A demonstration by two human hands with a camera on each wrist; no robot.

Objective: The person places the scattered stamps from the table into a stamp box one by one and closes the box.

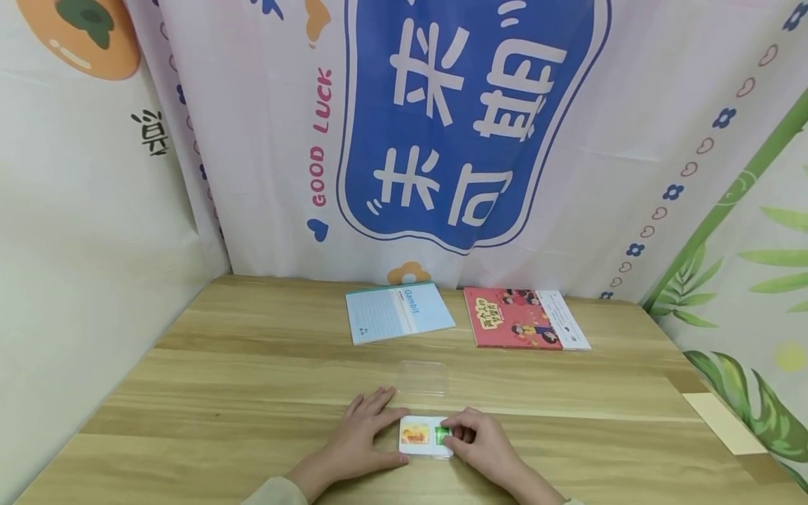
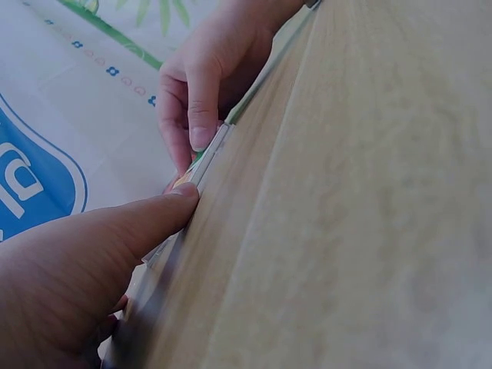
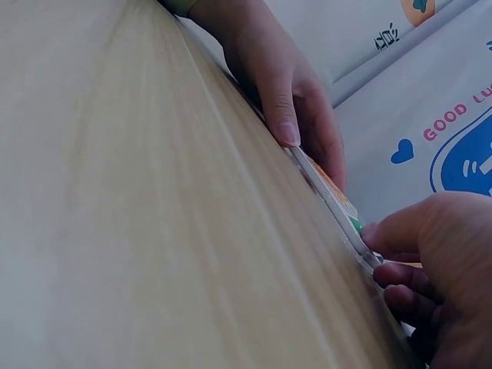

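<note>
A pale wooden table (image 1: 189, 379) with long straight grain fills the view; at its far edge lie a thin light-blue notebook (image 1: 398, 312) and a glossy red picture book (image 1: 524, 319), well apart from the hands. Nearer lies a clear, rounded-rectangle plastic lid (image 1: 423, 377). At the near edge sits a small flat white card case (image 1: 419, 436) with orange and green printing. The left hand (image 1: 360, 438) rests against it, fingers straight; the right hand (image 1: 482, 442) pinches its green end with curled fingers.
</note>
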